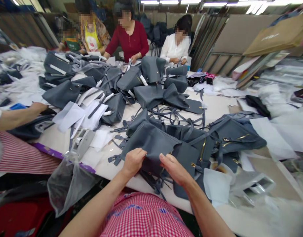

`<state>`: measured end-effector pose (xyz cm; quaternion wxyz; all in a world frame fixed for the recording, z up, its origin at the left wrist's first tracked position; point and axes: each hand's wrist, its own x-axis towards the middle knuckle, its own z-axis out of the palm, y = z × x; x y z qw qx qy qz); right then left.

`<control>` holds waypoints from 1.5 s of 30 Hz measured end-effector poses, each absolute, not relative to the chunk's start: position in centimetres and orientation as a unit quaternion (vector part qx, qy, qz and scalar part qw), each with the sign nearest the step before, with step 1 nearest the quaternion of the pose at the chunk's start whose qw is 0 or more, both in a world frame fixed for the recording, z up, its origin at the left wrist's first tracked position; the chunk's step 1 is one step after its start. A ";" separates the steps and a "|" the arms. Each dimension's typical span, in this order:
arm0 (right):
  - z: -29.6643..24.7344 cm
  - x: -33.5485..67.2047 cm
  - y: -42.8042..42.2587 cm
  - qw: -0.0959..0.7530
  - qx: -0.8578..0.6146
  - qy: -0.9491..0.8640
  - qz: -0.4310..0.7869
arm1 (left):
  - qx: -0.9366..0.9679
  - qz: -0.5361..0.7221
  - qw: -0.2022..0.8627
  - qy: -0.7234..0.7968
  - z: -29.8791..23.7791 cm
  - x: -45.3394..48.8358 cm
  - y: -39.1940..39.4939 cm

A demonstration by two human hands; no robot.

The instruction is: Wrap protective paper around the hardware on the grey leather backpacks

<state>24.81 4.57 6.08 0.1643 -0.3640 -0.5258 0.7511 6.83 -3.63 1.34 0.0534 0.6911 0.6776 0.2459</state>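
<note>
The left hand (134,162) and right hand (174,168), fingers clamped on its edge, hold a floppy, slate-grey, leather-like bag (151,142) over the cream-topped table (104,167), apparently mid-handling, with similar slate-grey bags (148,95) heaped loosely beyond.

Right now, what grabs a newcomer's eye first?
A sprawling heap of slate-grey, leather-like bags across the pale table. Up front, the bare left hand grips one soft slate-grey bag, the bare right hand against it. Behind the heap, a co-worker's deep-red top stands out.
</note>
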 end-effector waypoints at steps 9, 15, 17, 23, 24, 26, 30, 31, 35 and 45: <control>4.7 27.7 4.8 0.129 -0.353 -0.732 0.569 | 0.702 0.293 0.149 0.631 6.7 5.7 -1.4; 8.2 26.4 5.1 0.093 -0.290 -0.694 0.652 | 0.658 0.355 0.256 0.612 11.0 3.9 -0.1; 10.2 25.8 4.7 0.098 -0.284 -0.681 0.667 | 0.648 0.367 0.296 0.598 11.8 3.0 0.1; 14.0 22.9 3.7 0.097 -0.323 -0.609 0.718 | 0.655 0.297 0.250 0.648 12.2 1.8 1.0; 14.1 22.3 3.7 0.090 -0.331 -0.603 0.720 | 0.653 0.290 0.221 0.664 12.2 2.1 0.9; 13.7 21.1 3.9 0.065 -0.348 -0.594 0.722 | 0.655 0.321 0.170 0.662 12.4 3.0 0.0; 12.4 20.1 4.8 0.049 -0.354 -0.577 0.735 | 0.716 0.417 0.099 0.551 13.3 5.9 -4.1; 12.2 20.1 5.0 0.053 -0.346 -0.572 0.742 | 0.733 0.410 0.092 0.535 13.5 6.7 -5.2; 11.6 19.6 5.8 0.042 -0.325 -0.553 0.766 | 0.769 0.314 0.113 0.545 12.8 9.6 -7.3; 11.5 20.3 5.4 0.234 -0.378 -0.537 0.717 | 0.513 0.531 0.352 0.575 11.2 10.2 -6.4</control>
